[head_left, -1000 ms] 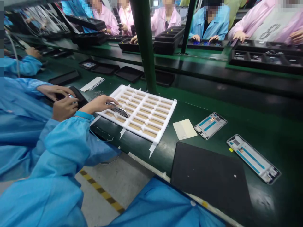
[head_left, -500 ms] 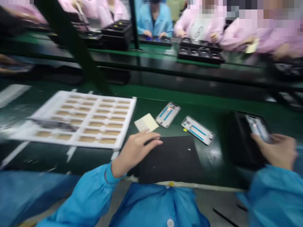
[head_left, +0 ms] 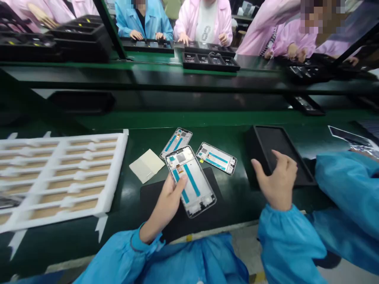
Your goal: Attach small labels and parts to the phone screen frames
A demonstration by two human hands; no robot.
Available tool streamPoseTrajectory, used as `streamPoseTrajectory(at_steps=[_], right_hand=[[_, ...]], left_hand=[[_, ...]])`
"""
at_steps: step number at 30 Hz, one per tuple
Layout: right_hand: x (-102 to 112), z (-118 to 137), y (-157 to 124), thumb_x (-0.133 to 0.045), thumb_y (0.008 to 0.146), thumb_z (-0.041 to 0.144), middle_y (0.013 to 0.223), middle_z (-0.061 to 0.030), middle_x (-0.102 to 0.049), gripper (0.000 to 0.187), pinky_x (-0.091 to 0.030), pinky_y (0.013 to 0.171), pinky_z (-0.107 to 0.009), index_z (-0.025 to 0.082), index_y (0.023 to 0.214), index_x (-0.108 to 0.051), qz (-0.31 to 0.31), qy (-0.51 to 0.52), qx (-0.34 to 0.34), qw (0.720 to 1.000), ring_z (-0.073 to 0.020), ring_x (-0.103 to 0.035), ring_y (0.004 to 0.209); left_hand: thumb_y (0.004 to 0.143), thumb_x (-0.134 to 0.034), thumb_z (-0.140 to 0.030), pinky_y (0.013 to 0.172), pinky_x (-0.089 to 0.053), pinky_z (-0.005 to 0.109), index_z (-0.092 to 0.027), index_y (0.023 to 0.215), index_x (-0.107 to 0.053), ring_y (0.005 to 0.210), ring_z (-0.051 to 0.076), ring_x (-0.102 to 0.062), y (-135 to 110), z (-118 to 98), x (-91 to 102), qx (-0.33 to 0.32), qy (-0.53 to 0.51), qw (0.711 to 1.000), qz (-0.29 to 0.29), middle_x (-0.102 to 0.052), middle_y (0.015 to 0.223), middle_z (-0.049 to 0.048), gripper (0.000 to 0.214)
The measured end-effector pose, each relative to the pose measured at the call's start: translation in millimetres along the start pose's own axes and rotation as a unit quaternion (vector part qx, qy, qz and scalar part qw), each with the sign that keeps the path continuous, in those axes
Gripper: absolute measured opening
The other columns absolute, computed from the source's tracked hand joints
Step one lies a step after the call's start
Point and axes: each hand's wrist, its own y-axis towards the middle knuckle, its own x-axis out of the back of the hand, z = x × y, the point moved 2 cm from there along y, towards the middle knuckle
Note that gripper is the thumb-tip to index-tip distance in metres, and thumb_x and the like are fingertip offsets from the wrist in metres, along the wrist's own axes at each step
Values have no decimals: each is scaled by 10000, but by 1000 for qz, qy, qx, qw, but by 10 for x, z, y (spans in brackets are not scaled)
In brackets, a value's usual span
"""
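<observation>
My left hand [head_left: 167, 203] grips a white phone frame [head_left: 194, 185] with blue strips, held above a black mat [head_left: 213, 209] at the bench's near edge. My right hand [head_left: 278, 181] hovers to the right with fingers loosely curled and apart, holding nothing, just in front of a black tray [head_left: 275, 146]. Two more phone frames [head_left: 177, 141] [head_left: 217, 157] lie flat on the green bench behind the held one. A small cream sheet [head_left: 147, 165] lies to their left.
A white foam rack [head_left: 63, 177] with several tan strips fills the left of the bench. Beyond a raised green conveyor [head_left: 177, 75] stand black trays [head_left: 210, 60], with people in pink and blue coats working opposite. A blue sleeve [head_left: 349, 189] of a co-worker is at right.
The view swung right from the foam rack. My right hand brought a phone frame from the black tray, and my left hand now holds it over the mat; my right hand is empty.
</observation>
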Motion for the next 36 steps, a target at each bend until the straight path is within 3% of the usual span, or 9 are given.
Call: streamPoseTrajectory(at_steps=[4, 9, 11, 15, 19, 23, 28, 30, 36], right_hand=[[-59, -468, 218, -501, 884, 490, 910, -195, -603, 328, -481, 702, -551, 208, 998, -623, 65, -124, 23, 990, -411, -582, 911], [2, 286, 491, -481, 894, 450, 944, -164, -588, 315, -456, 820, -513, 213, 1045, -623, 1, -44, 89, 995, -357, -561, 976], [-278, 783, 731, -502, 891, 423, 901, -153, -587, 320, -448, 837, -501, 166, 1018, -642, 47, 20, 166, 985, -337, -550, 933], [-1315, 1619, 1181, -488, 920, 291, 1058, -166, -594, 248, -421, 896, -475, 156, 1059, -641, 138, 80, 236, 959, -308, -511, 1020], [-2035, 2117, 1174, -540, 884, 169, 1066, -147, -592, 157, -384, 976, -498, 171, 1001, -644, 217, 135, 292, 921, -291, -514, 1042], [-1861, 2383, 705, -491, 933, 179, 1121, -120, -594, 178, -387, 982, -457, 199, 1044, -629, 257, 205, 361, 872, -278, -507, 1096], [-1469, 2610, -38, -495, 959, 161, 961, -58, -607, 145, -450, 831, -309, 204, 953, -633, 487, 284, 472, 678, -193, -566, 927], [-1460, 2639, -194, -525, 953, 162, 951, -53, -607, 118, -443, 813, -300, 196, 915, -631, 527, 247, 478, 658, -188, -562, 914], [-1474, 2715, -281, -535, 956, 162, 931, -67, -604, 94, -412, 804, -328, 172, 938, -626, 540, 193, 475, 668, -208, -545, 914]], left_hand=[[904, -594, -515, 892, -572, 351, -201, 1319, -493, 1108, 266, -643, -62, -118, 394, 7, 81, 996, 26, -639, 1273, 89, 531], [944, -534, -503, 815, -534, 287, -211, 1169, -579, 985, 215, -646, -196, -209, 675, 0, 173, 982, 71, -670, 1110, 52, 372], [960, -501, -508, 729, -494, 259, -201, 1047, -613, 863, 183, -625, -241, -247, 729, -7, 248, 963, 103, -660, 965, 28, 338], [996, -423, -498, 613, -413, 249, -203, 956, -610, 710, 144, -571, -286, -318, 782, -13, 367, 916, 162, -622, 844, 1, 351], [1003, -444, -433, 834, -476, 317, -201, 961, -598, 929, 198, -604, -262, -344, 889, -88, 441, 881, 147, -641, 968, 38, 282], [995, -466, -411, 1125, -375, 418, -198, 967, -590, 1367, 279, -399, -264, -272, 1100, -127, 457, 872, 123, -495, 1396, 94, 248], [1008, -405, -432, 1233, -206, 514, -183, 908, -557, 1503, 309, -162, -305, -111, 1305, -83, 486, 862, 115, -307, 1574, 86, 308], [1008, -407, -426, 1240, -190, 523, -181, 924, -560, 1509, 307, -144, -319, -86, 1328, -89, 488, 861, 114, -291, 1583, 94, 301], [1000, -422, -444, 1232, -263, 490, -188, 892, -542, 1515, 302, -108, -369, -128, 1324, -86, 479, 866, 118, -280, 1583, 91, 302]])
